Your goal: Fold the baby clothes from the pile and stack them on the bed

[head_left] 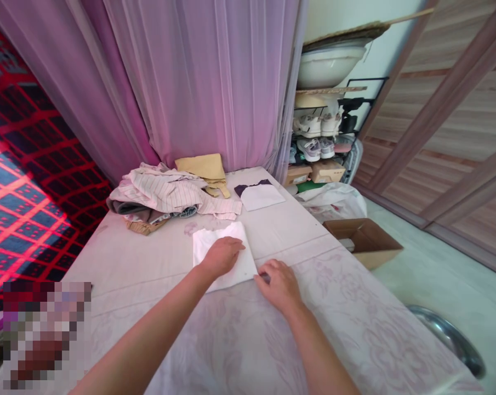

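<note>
A white garment, folded into a flat rectangle (240, 267), lies on the patterned bed cover (334, 291). My left hand (224, 255) rests palm down on top of it, fingers stretched toward its right side. Just off the garment's lower right corner is my right hand (279, 282), its fingers curved and the thumb apart from them, with nothing visible between. Farther back lies a folded white and dark purple garment (260, 195). A heap of clothes with a striped pink shirt (161, 186) sits to the left, and a folded yellow garment (204, 170) is behind it.
Purple curtains (198, 82) hang along the far side. On the right stand a shoe rack (313, 131), a white plastic bag (334, 200), an open cardboard box (365, 236) and a metal basin (449, 334) on the floor. A woven basket (144, 226) shows under the heap.
</note>
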`<state>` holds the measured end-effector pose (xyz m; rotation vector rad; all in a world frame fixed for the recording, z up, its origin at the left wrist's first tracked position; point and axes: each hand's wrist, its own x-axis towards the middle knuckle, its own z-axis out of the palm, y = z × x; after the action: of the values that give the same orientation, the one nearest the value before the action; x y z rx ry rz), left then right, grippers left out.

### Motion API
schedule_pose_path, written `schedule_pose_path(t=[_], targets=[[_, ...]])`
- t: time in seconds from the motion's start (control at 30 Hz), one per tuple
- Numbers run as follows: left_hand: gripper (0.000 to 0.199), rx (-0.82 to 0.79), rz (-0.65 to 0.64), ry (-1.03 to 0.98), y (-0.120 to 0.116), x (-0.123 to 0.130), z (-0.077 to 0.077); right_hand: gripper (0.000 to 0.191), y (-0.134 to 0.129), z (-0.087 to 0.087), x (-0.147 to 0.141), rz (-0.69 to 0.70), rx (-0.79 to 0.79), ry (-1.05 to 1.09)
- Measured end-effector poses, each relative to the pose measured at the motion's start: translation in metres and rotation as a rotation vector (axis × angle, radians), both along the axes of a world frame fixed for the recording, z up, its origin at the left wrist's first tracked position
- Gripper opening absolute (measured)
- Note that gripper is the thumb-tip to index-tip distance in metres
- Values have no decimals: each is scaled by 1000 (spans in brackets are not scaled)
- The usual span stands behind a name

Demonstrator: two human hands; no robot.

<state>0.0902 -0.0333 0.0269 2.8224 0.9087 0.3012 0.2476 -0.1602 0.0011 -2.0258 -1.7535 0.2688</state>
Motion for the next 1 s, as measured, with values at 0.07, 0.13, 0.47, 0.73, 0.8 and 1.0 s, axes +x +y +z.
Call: schedule_pose_path(t=[0.07,0.13,0.47,0.73,0.8,1.0], targets=[[34,0,42,70,16,10,2,16,1,1,-2,-37,-15,-18],[36,30,82,169,31,19,7,16,3,1,-4,-60,-33,-23],[20,111,61,433,64,51,22,11,3,3,-11,-116,-72,8],[22,111,149,383,58,51,7,10,3,0,-11,-150,-46,29],[25,122,188,365,53,49,6,16,3,0,-11,-136,-14,38],[29,154,29,185,45,39,-6,32,1,-3,-16,110,48,38]])
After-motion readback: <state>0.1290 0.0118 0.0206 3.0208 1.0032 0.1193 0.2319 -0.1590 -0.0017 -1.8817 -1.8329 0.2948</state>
